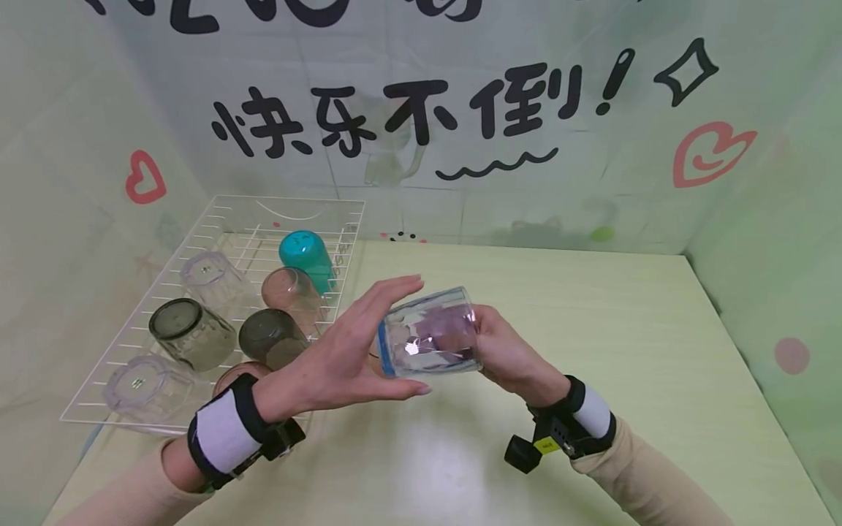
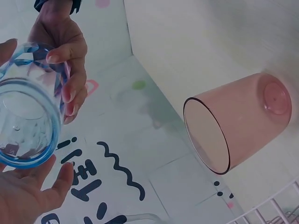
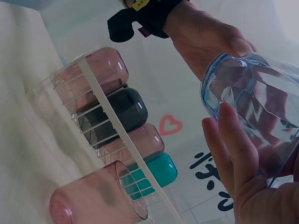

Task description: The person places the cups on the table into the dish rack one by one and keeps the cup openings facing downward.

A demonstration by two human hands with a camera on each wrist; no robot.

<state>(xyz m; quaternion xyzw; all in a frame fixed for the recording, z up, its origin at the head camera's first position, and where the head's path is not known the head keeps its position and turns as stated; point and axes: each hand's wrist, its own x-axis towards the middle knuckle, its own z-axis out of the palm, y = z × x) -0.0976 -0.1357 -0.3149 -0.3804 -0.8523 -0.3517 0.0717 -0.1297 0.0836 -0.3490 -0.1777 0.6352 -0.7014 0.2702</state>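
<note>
A clear faceted cup (image 1: 430,332) with a blue rim lies tilted sideways over the table, its mouth toward my left hand. My right hand (image 1: 513,358) grips it near the base. Around the mouth end, my left hand (image 1: 335,351) spreads wide, fingers above the cup and thumb below. In the left wrist view, the cup's blue rim (image 2: 58,133) faces the camera, with the left fingers beside it. A pink cup (image 2: 243,121) stands upright on the table, mostly hidden behind my left hand in the head view.
At the left, a white wire rack (image 1: 351,241) bears several upside-down cups, among them a teal cup (image 1: 305,252), a dark grey cup (image 1: 270,336) and a clear cup (image 1: 148,387). A printed sheet (image 1: 421,204) hangs behind the pale table (image 1: 592,314).
</note>
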